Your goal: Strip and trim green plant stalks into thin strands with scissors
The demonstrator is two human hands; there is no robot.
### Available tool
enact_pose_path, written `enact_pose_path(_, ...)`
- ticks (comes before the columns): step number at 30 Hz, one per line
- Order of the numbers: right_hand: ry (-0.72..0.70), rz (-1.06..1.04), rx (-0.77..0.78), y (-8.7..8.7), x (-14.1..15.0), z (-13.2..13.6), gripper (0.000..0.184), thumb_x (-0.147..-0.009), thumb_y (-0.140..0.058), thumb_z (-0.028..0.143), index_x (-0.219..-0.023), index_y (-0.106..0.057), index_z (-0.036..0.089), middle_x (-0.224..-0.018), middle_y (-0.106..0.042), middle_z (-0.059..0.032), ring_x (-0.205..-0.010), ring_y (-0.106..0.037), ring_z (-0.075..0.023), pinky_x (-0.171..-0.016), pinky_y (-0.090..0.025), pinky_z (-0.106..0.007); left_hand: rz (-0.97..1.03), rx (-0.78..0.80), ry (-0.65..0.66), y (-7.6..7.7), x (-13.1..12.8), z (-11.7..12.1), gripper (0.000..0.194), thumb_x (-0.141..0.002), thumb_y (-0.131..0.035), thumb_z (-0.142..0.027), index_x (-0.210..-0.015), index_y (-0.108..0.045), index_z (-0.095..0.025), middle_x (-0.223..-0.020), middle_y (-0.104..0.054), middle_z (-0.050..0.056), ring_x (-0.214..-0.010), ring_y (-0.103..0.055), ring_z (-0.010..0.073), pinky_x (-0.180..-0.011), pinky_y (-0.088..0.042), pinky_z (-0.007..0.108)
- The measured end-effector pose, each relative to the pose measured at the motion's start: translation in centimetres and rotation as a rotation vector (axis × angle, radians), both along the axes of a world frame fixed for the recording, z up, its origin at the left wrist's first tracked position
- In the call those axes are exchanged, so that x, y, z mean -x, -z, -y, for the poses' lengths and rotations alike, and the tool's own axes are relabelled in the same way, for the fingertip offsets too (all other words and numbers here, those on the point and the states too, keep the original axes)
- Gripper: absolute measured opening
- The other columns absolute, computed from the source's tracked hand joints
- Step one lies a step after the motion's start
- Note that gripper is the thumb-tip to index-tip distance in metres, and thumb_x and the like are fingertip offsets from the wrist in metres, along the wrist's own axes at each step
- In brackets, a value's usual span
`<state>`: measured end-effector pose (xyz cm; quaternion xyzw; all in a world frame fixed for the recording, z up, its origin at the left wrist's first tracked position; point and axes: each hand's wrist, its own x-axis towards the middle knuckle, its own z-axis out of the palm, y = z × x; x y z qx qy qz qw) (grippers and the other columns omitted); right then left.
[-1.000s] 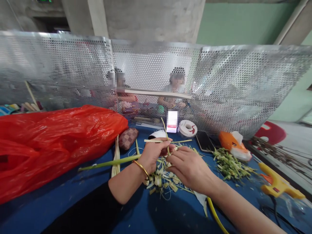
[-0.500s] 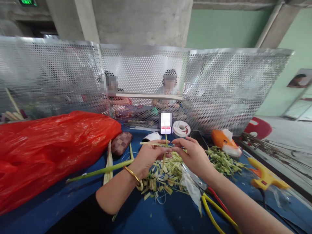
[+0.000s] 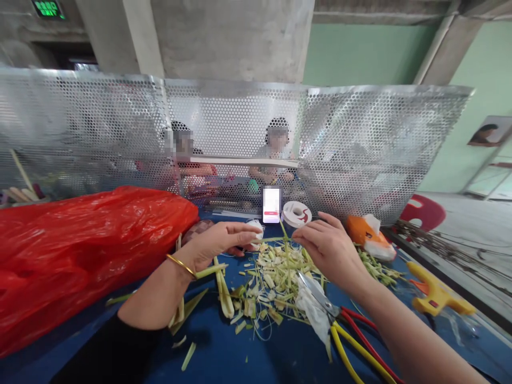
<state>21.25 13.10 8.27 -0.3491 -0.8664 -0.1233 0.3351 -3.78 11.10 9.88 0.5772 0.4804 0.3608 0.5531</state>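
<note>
A thin green plant strip (image 3: pixel 285 238), with other narrow strips crossing it, is stretched level between my two hands. My left hand (image 3: pixel 218 241), with a gold bangle at the wrist, pinches its left end between thumb and fingers. At the crossing, the fingertips of my right hand (image 3: pixel 330 249) are closed on the strip. Below lies a pile of cut plant scraps (image 3: pixel 276 272). Scissors (image 3: pixel 326 304) with red and yellow handles rest on white tissue (image 3: pixel 314 314) under my right forearm. Longer pale stalks (image 3: pixel 224 293) lie below my left hand.
A red plastic bag (image 3: pixel 88 250) fills the left side. A lit phone (image 3: pixel 271 205) and a ribbon spool (image 3: pixel 296 214) stand before a perforated metal screen (image 3: pixel 236 117). At right are a tissue pack (image 3: pixel 370 237), green trimmings (image 3: pixel 376 269) and a yellow glue gun (image 3: pixel 438 293).
My hands have drawn apart, the left moving left and the right moving right, with the strip now stretched between them. More of the scrap pile and the pale stalks show.
</note>
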Motion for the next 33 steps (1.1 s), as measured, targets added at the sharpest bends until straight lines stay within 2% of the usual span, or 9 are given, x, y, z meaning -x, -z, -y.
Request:
enact_pose_path(3, -0.035, 0.056, 0.01, 0.2, 0.9, 0.6, 0.019, -0.087, -0.05, 0.015, -0.079, -0.065, 0.023, -0.074, -0.068, 0.0016, -0.076, -0.062, -0.016, -0.1, -0.029, -0.042, -0.053, -0.059, 0.031, 0.7, -1.2, 0.3, 0.04, -0.07, -0.074, -0.033, -0.106, -0.068, -0.018, -0.093, -0.073, 0.01, -0.086, -0.067, 0.0186, -0.069, -0.048, 0.025)
enact_pose_path(6, -0.067, 0.122, -0.014, 0.7, 1.7, 0.9, 0.021, -0.087, -0.049, 0.013, -0.078, -0.066, 0.022, -0.07, -0.066, 0.0012, -0.075, -0.06, -0.016, -0.101, -0.028, -0.043, 0.032, 0.011, 0.103, 2.0, -3.1, 0.5, 0.043, -0.071, -0.074, -0.03, -0.111, -0.066, -0.017, -0.081, -0.073, 0.008, -0.073, -0.068, 0.0168, -0.069, -0.049, 0.027)
enact_pose_path(10, -0.081, 0.155, -0.039, 1.0, 1.9, 0.7, 0.02, -0.087, -0.051, 0.013, -0.078, -0.066, 0.021, -0.07, -0.065, 0.0004, -0.077, -0.06, -0.0163, -0.102, -0.027, -0.044, 0.055, 0.046, 0.016, 3.3, -4.6, 0.7, 0.032, -0.076, -0.067, -0.026, -0.107, -0.068, -0.016, -0.078, -0.072, 0.007, -0.065, -0.068, 0.0151, -0.058, -0.045, 0.022)
enact_pose_path(17, -0.179, 0.233, -0.022, 0.3, 1.0, 0.3, 0.021, -0.086, -0.053, 0.013, -0.078, -0.069, 0.025, -0.075, -0.064, 0.0017, -0.081, -0.058, -0.0153, -0.101, -0.028, -0.043, 0.13, -0.033, 0.237, 3.0, -4.5, 1.0, 0.021, -0.076, -0.066, -0.026, -0.092, -0.073, -0.015, -0.082, -0.072, 0.007, -0.074, -0.066, 0.0149, -0.079, -0.047, 0.028)
enact_pose_path(19, -0.189, 0.244, -0.019, 0.3, 1.0, 0.3, 0.021, -0.085, -0.053, 0.012, -0.082, -0.069, 0.026, -0.08, -0.065, 0.0014, -0.084, -0.058, -0.016, -0.1, -0.028, -0.043, 0.128, -0.034, 0.251, 3.1, -4.5, 1.0, 0.023, -0.076, -0.066, -0.029, -0.094, -0.073, -0.016, -0.085, -0.072, 0.007, -0.074, -0.066, 0.0147, -0.078, -0.047, 0.027)
enact_pose_path(25, -0.116, 0.171, -0.023, 0.4, 1.6, 0.7, 0.017, -0.087, -0.052, 0.014, -0.084, -0.066, 0.022, -0.084, -0.065, -0.0015, -0.09, -0.058, -0.0182, -0.104, -0.025, -0.044, 0.131, 0.014, -0.001, 4.2, -5.3, 0.8, 0.019, -0.076, -0.063, -0.03, -0.084, -0.071, -0.014, -0.087, -0.071, 0.009, -0.057, -0.061, 0.0108, -0.047, -0.042, 0.019)
enact_pose_path(27, -0.089, 0.108, 0.002, 0.1, 1.5, 1.0, 0.014, -0.087, -0.053, 0.019, -0.086, -0.066, 0.022, -0.086, -0.065, -0.0028, -0.092, -0.058, -0.0197, -0.104, -0.025, -0.045, 0.096, -0.001, -0.019, 4.3, -5.7, 0.9, 0.019, -0.075, -0.063, -0.031, -0.08, -0.071, -0.014, -0.084, -0.071, 0.008, -0.053, -0.059, 0.0102, -0.042, -0.038, 0.018)
enact_pose_path(30, -0.085, -0.006, 0.08, -0.1, 1.6, 1.5, 0.009, -0.085, -0.058, 0.025, -0.089, -0.066, 0.022, -0.082, -0.064, -0.002, -0.085, -0.059, -0.0195, -0.096, -0.032, -0.043, -0.02, -0.046, 0.034, 4.4, -6.3, 1.4, 0.02, -0.074, -0.061, -0.031, -0.071, -0.07, -0.013, -0.075, -0.07, 0.007, -0.048, -0.059, 0.0107, -0.037, -0.035, 0.017)
enact_pose_path(33, -0.082, -0.106, 0.267, 0.5, 2.2, 2.0, 0.008, -0.08, -0.062, 0.025, -0.086, -0.064, 0.02, -0.067, -0.059, 0.0021, -0.065, -0.056, -0.015, -0.072, -0.041, -0.032, -0.101, -0.071, 0.1, 4.7, -7.0, 2.0, 0.021, -0.076, -0.058, -0.03, -0.068, -0.069, -0.014, -0.071, -0.069, 0.006, -0.044, -0.058, 0.0104, -0.036, -0.034, 0.018)
